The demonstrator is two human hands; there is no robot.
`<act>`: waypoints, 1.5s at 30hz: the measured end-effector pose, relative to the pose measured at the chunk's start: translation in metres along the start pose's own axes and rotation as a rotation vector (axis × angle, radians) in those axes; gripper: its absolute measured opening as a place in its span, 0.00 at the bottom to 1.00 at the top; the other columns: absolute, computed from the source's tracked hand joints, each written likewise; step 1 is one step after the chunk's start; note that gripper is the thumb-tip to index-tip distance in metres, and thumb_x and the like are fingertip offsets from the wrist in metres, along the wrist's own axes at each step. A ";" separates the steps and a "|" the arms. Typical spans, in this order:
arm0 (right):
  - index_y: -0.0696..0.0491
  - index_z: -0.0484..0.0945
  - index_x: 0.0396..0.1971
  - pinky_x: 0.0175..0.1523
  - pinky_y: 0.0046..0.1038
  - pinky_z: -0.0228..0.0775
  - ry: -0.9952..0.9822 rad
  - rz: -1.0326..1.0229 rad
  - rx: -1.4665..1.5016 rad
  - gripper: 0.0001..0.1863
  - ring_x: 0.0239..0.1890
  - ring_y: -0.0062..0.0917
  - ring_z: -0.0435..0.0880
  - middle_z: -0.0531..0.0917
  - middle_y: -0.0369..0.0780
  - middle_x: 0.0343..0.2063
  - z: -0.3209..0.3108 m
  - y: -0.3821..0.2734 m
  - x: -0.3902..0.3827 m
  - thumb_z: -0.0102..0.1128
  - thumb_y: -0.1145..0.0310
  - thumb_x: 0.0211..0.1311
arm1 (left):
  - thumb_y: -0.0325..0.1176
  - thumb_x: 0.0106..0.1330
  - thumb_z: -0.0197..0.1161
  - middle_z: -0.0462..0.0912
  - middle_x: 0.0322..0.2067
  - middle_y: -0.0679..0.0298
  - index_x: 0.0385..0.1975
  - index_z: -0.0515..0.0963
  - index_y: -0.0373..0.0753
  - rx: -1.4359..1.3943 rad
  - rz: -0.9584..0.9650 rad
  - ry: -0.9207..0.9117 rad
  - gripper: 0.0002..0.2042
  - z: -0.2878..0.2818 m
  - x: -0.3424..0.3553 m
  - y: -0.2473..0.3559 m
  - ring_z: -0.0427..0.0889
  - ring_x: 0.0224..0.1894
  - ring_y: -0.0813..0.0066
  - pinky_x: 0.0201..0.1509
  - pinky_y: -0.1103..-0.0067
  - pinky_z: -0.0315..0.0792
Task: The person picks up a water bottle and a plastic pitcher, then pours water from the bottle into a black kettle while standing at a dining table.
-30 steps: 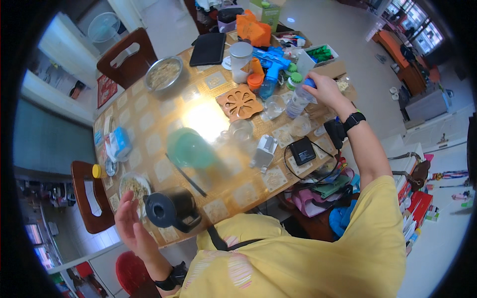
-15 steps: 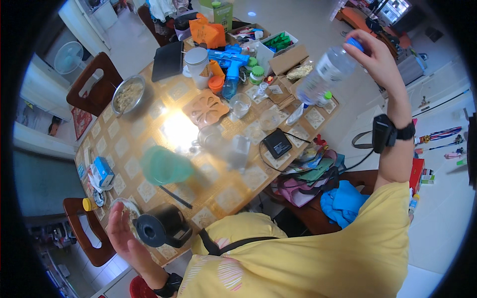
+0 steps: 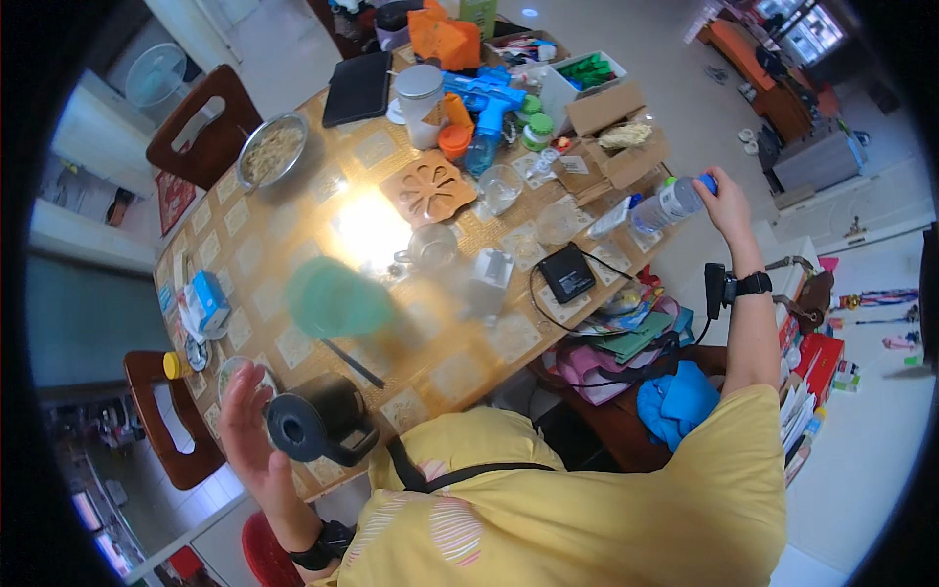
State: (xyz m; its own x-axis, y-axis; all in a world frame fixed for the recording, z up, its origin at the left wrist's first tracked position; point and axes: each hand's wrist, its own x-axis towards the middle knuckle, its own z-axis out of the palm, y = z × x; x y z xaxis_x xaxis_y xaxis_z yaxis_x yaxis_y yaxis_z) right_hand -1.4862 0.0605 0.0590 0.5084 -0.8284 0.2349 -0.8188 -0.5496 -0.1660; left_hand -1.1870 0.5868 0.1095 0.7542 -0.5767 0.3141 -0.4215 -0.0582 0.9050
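Note:
My right hand (image 3: pixel 727 207) is closed on the blue cap end of a clear plastic bottle (image 3: pixel 667 204). The bottle leans over the table's right corner, beside a white packet (image 3: pixel 610 217). Whether its base touches the table I cannot tell. My left hand (image 3: pixel 252 430) holds nothing; its fingers are apart, raised next to a dark jug (image 3: pixel 318 421) with a handle. Part of a plate (image 3: pixel 231 372) shows behind those fingers. Farther in stands a blurred green translucent vessel (image 3: pixel 337 298), with a dark stick (image 3: pixel 354 363) lying near it.
On the patterned table (image 3: pixel 256 315) are a steel bowl (image 3: pixel 273 152) of food, a wooden trivet (image 3: pixel 427 187), a glass mug (image 3: pixel 430 247), a black box (image 3: pixel 566 273) with a cable and a blue toy gun (image 3: pixel 494 98). Open cartons (image 3: pixel 608 110) line the far right. Bags (image 3: pixel 621 347) fill a chair.
My right hand has lowered the bottle from above the table to its right corner. The left hand stays open beside the jug. The whole view has shifted slightly.

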 end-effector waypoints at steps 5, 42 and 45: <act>0.52 0.71 0.38 0.37 0.34 0.67 0.012 0.049 0.111 0.17 0.35 0.41 0.76 0.77 0.48 0.30 0.034 0.017 0.000 0.51 0.56 0.54 | 0.43 0.54 0.56 0.59 0.55 0.51 0.49 0.64 0.34 0.101 -0.005 0.145 0.25 -0.009 -0.009 -0.004 0.58 0.58 0.62 0.60 0.73 0.52; 0.58 0.73 0.25 0.27 0.16 0.58 -0.622 0.043 1.329 0.09 0.23 0.11 0.64 0.69 0.29 0.18 0.095 -0.443 -0.367 0.60 0.69 0.49 | 0.29 0.57 0.48 0.63 0.53 0.53 0.48 0.65 0.34 -0.002 -0.117 0.199 0.17 -0.228 -0.103 -0.126 0.60 0.57 0.65 0.59 0.73 0.53; 0.59 0.73 0.25 0.28 0.15 0.58 -0.577 0.130 1.354 0.08 0.23 0.11 0.65 0.70 0.29 0.19 0.087 -0.430 -0.367 0.59 0.69 0.49 | 0.28 0.58 0.48 0.63 0.53 0.53 0.48 0.65 0.34 0.007 -0.133 0.192 0.17 -0.232 -0.106 -0.136 0.61 0.56 0.66 0.59 0.74 0.54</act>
State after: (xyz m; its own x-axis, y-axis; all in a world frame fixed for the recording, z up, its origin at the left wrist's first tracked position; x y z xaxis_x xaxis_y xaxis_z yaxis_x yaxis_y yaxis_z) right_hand -1.2972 0.5915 -0.0388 0.7516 -0.6279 -0.2020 -0.1639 0.1188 -0.9793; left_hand -1.0924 0.8453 0.0194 0.8851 -0.3979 0.2413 -0.3146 -0.1296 0.9403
